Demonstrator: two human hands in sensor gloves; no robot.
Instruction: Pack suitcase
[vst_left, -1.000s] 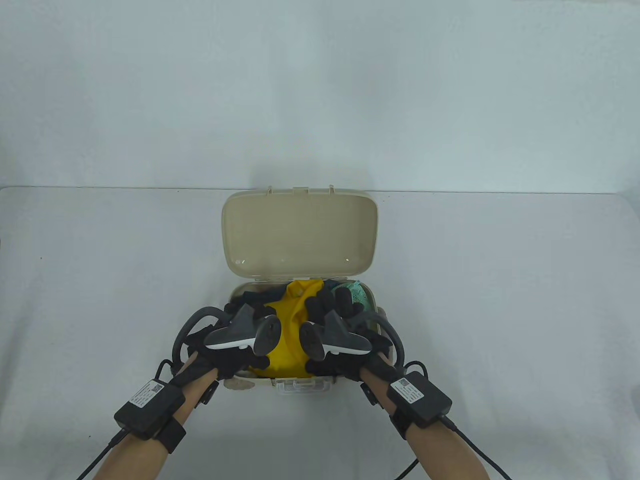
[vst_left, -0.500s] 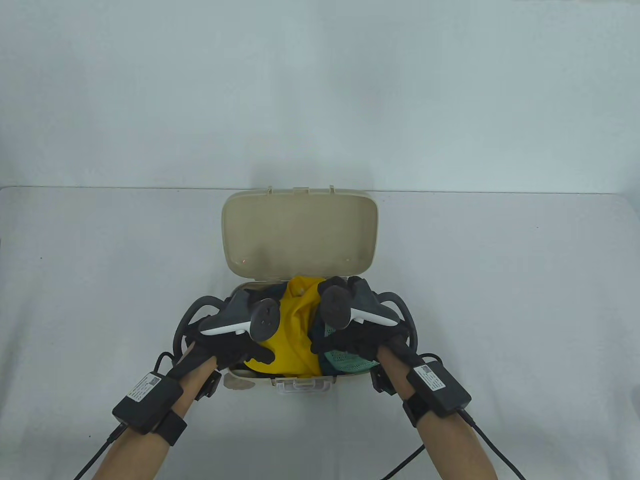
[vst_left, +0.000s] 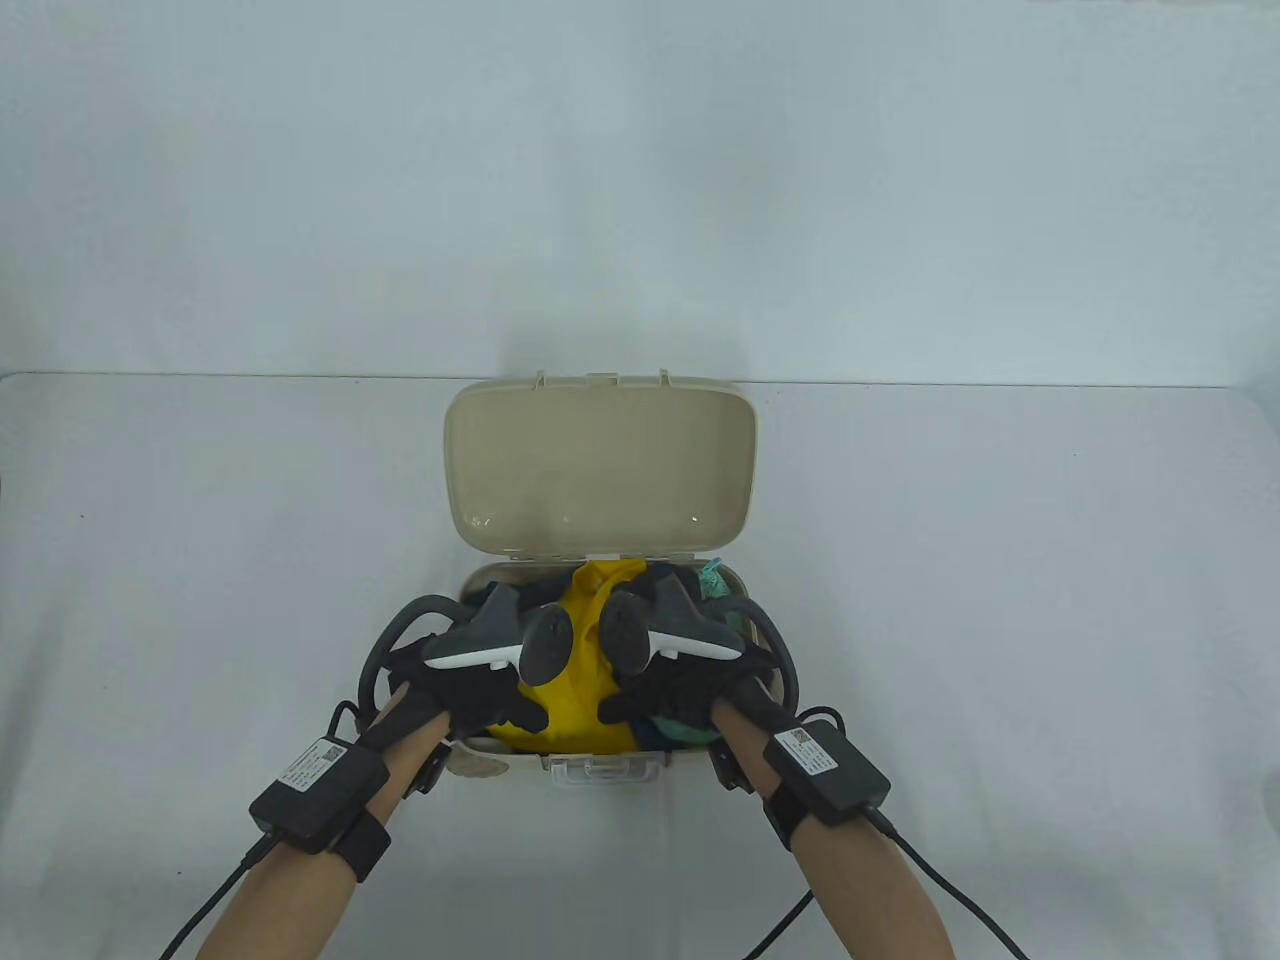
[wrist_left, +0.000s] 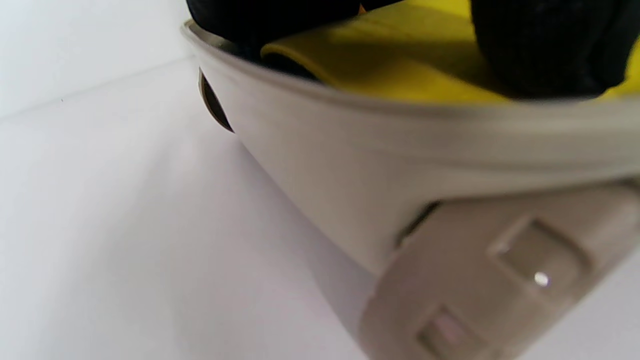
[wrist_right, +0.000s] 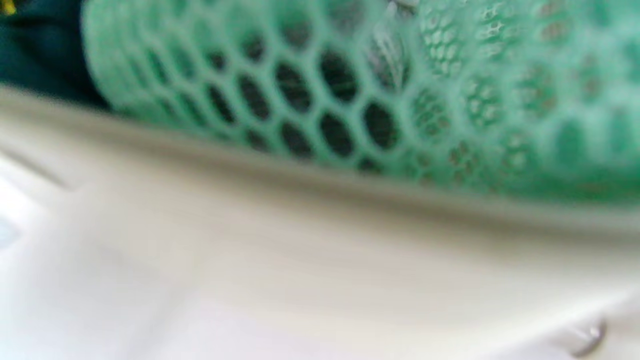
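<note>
Your left hand (vst_left: 470, 690) sits in the suitcase (vst_left: 600, 765) on its left side, on the yellow garment (vst_left: 570, 700); whether it grips or only presses, can't tell. Suitcase is at table (vst_left: 1000, 600) centre, lid (vst_left: 598, 465) up. Your right hand (vst_left: 680, 685) is on the right, over the green mesh item (wrist_right: 350, 100); its hold is hidden too.
</note>
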